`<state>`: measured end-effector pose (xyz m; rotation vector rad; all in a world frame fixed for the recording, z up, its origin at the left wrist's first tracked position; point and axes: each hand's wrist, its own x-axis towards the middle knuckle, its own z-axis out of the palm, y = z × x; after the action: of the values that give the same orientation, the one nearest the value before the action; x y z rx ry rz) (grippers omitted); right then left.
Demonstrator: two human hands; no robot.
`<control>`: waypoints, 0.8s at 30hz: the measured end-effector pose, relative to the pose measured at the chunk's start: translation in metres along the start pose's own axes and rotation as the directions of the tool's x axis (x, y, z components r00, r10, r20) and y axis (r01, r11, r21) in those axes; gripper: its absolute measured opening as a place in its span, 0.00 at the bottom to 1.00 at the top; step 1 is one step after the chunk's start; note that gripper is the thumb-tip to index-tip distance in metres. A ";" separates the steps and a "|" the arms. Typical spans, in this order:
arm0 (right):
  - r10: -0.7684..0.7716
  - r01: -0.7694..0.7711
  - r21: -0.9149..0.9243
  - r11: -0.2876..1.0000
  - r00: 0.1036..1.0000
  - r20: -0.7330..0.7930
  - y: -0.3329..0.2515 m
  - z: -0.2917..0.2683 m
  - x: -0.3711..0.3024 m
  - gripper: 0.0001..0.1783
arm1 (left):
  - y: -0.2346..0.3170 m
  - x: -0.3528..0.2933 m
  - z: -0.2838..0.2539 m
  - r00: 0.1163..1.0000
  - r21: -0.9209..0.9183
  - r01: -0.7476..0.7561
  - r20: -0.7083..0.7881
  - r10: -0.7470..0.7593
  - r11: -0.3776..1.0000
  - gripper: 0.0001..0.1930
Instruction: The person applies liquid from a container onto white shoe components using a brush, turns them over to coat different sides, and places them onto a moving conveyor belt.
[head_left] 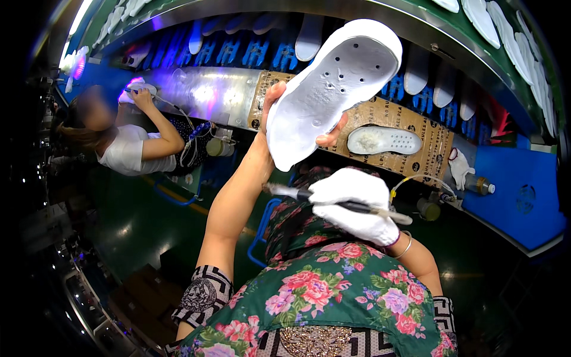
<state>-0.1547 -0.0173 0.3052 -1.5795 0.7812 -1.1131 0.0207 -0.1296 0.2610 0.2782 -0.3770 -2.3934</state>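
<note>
My bare left hand (272,107) grips a large white shoe sole (327,89) around its narrower lower part. The sole is raised and tilted, its hollow inner face toward me, with several small dark holes in the wide end. In a white glove, my right hand (354,205) is closed around a brush (292,191) with a dark and pale handle. The brush's bristle end points left, below the sole and apart from it. On the bench beyond lies a second pale sole (385,140) with rows of holes and a whitish rough patch in its left end.
Brown printed cardboard (437,143) covers part of the metal bench (232,89). A white glove (460,166) and a small bottle (479,185) lie at its right. Blue racks (256,52) hold several soles behind. At left a co-worker (128,143) handles a sole.
</note>
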 end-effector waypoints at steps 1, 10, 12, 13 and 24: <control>0.017 -0.017 0.008 1.000 0.999 -0.039 0.002 -0.002 0.002 0.11 | 0.001 0.001 -0.002 0.999 0.043 0.001 0.042 -0.003 0.999 0.52; -0.277 0.281 -0.401 0.872 0.958 0.068 0.008 0.010 -0.002 0.19 | 0.006 0.001 -0.006 0.996 0.139 0.046 0.073 -0.056 0.989 0.49; -0.113 0.121 -0.193 0.974 0.992 0.054 0.002 0.009 0.000 0.15 | 0.007 -0.003 0.000 0.997 0.102 0.058 0.048 -0.063 0.993 0.50; -0.066 0.067 -0.107 0.992 0.998 0.015 0.002 0.006 0.001 0.13 | 0.008 -0.003 0.005 0.999 0.108 0.043 0.001 -0.044 0.993 0.50; 0.050 -0.043 0.058 0.997 0.993 -0.109 0.006 0.009 0.009 0.10 | 0.014 -0.005 -0.008 0.988 0.046 -0.034 0.152 0.026 0.998 0.45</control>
<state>-0.1430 -0.0243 0.3014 -1.4562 0.8492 -1.1865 0.0352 -0.1383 0.2584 0.1121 -0.5062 -2.3848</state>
